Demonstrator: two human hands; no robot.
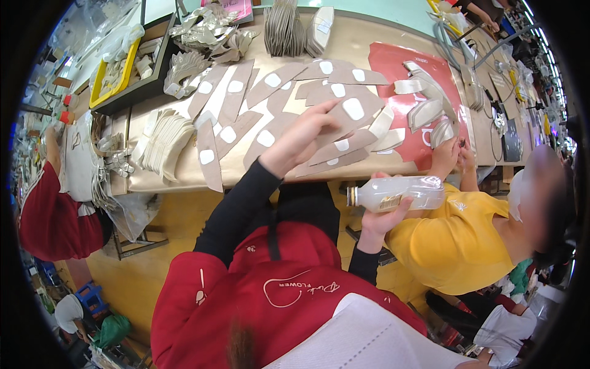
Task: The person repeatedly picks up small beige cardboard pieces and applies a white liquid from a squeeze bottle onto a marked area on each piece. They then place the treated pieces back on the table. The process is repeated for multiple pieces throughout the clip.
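Note:
My right hand (381, 222) is wrapped round a clear bottle (402, 194) of whitish contents, tipped on its side over the table's front edge, its neck pointing left. My left hand (305, 136) reaches over the table, fingers pinching the left edge of a flat taupe piece (364, 121) with a white patch on it. That piece looks lifted above the others. Around it lie several similar flat taupe pieces (265, 83), most with a white patch, overlapping one another. Small cream pieces (382, 123) are just right of the held one.
At left stands a bundle of cream pieces (161, 144); behind it are a yellow tray (115, 77) and heaped pieces (212, 37). Stacks of taupe pieces (284, 31) line the back. On the right, a co-worker in yellow (455, 240) handles pieces over a red sheet (393, 61).

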